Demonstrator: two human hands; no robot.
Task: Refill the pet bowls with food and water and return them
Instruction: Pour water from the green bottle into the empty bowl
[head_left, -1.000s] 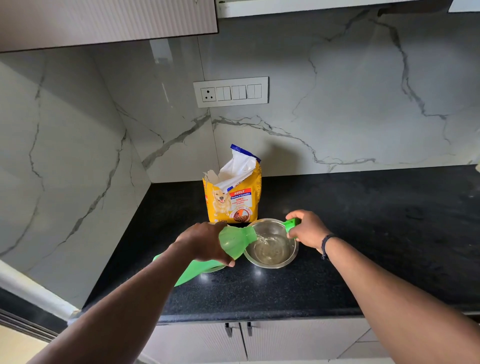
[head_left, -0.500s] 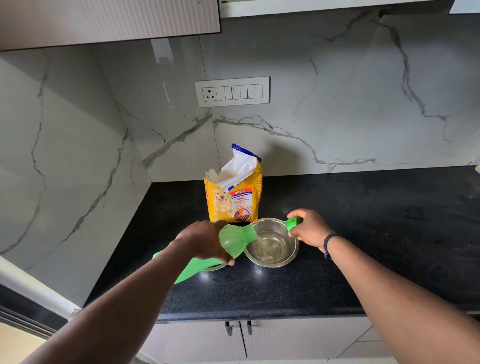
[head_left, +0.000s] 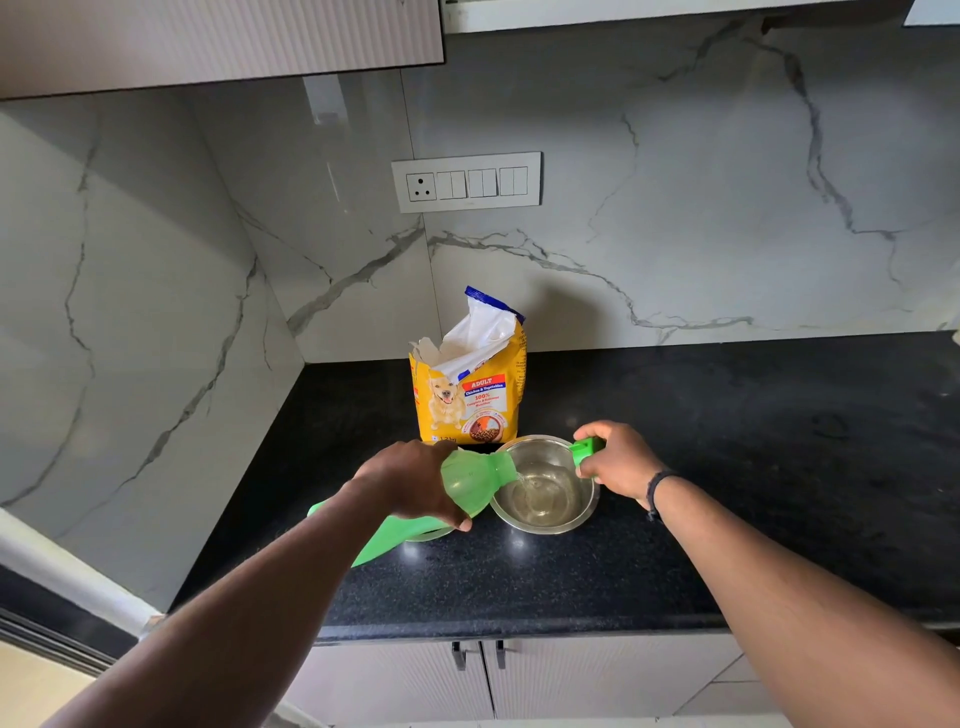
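Black speckled countertop, marble backsplash behind. Left hand wrapped around a green bottle, tipped on its side with the mouth over the rim of a steel bowl — a thin stream of water falls from it, and shallow clear water sits in the bowl's bottom. Bowl stands on the counter near the front edge, just in front of the dog food bag. Bag is yellow, upright, top torn open, white lining showing. Right hand at the bowl's right rim, fingers curled around a small green cap; a dark band on that wrist. Under the left hand and bottle a second bowl is mostly hidden — only a sliver of its rim shows, contents cannot be told. White switch panel on the wall above the bag. Cabinet doors with dark handles below the counter edge.
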